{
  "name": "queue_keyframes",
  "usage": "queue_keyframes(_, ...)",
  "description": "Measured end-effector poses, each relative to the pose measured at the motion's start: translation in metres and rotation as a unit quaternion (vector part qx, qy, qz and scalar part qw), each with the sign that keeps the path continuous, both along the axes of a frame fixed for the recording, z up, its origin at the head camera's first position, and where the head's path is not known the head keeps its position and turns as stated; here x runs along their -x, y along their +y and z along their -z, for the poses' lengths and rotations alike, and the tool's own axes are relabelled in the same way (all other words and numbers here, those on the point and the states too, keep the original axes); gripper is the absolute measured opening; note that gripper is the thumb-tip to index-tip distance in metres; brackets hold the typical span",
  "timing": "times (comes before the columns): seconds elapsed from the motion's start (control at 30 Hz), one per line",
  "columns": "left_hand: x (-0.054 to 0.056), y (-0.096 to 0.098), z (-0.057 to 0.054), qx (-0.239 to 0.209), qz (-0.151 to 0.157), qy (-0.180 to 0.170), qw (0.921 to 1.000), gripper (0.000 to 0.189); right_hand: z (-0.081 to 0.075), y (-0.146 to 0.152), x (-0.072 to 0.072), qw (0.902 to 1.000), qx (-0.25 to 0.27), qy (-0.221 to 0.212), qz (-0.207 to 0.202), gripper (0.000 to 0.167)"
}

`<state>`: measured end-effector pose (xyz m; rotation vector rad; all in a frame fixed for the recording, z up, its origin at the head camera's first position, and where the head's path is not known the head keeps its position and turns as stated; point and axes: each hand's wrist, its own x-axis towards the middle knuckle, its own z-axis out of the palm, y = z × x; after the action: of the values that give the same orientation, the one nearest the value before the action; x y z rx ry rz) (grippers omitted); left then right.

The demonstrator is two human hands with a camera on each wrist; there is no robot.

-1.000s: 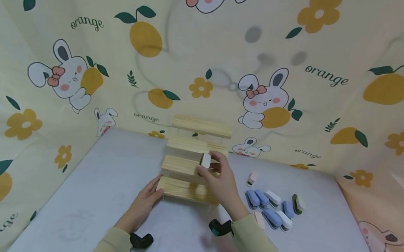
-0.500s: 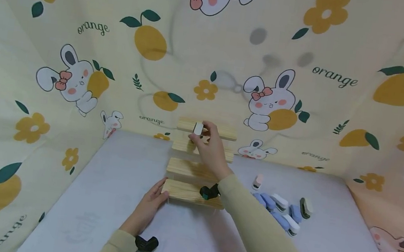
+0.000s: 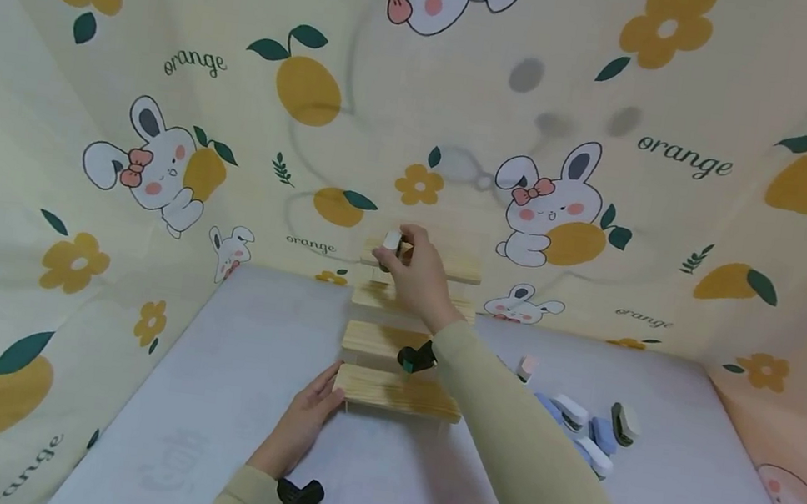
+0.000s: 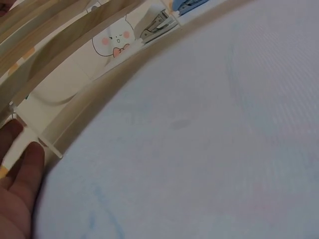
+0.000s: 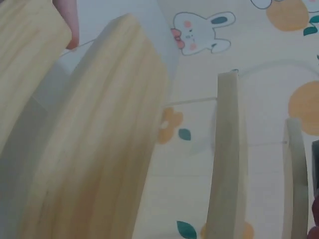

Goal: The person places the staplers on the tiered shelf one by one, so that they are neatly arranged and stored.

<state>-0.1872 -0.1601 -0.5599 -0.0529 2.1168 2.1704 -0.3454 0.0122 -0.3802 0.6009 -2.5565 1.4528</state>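
A stepped wooden display rack (image 3: 397,394) with clear supports stands at the centre of the head view. My right hand (image 3: 418,277) pinches a small white stapler (image 3: 392,242) between thumb and fingers, at the left part of the top board (image 3: 464,268). In the right wrist view only a dark sliver of that stapler and red-looking fingertips (image 5: 315,216) show at the right edge. My left hand (image 3: 303,423) rests against the left end of the lowest board. In the left wrist view its fingers (image 4: 31,169) touch the clear side support (image 4: 42,137).
Several small staplers lie on the table to the right of the rack: pink (image 3: 526,368), white (image 3: 571,411), blue (image 3: 604,435) and a dark green and white one (image 3: 625,424). My right sleeve (image 3: 524,443) covers part of the group. A printed cloth (image 3: 390,116) hangs behind.
My right hand has carried the white stapler up and away from the third board to the top board. The left hand stays at the rack's lower left; the head view has shifted slightly.
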Motion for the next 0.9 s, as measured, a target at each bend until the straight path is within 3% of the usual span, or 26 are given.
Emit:
queue_keyframes(0.13, 0.001, 0.000, 0.000, -0.007, -0.008, 0.004, 0.9999, 0.055, -0.003, 0.001, 0.000, 0.9996, -0.013, -0.024, -0.003, 0.076)
queue_keyframes(0.37, 0.001, -0.004, 0.000, -0.090, -0.015, 0.000, 0.9958, 0.052, -0.004, 0.008, -0.003, 0.9991, -0.012, -0.039, -0.005, 0.073)
queue_keyframes(0.67, 0.001, -0.002, 0.001, -0.105, -0.017, -0.010, 0.9943, 0.050, -0.004, 0.013, 0.001, 0.9944, 0.047, -0.091, -0.026, 0.063)
queue_keyframes(0.9, 0.000, -0.002, -0.001, -0.110, -0.018, -0.005, 0.9937, 0.050, -0.011, 0.017, 0.002, 0.9951, -0.017, -0.091, -0.036, 0.068)
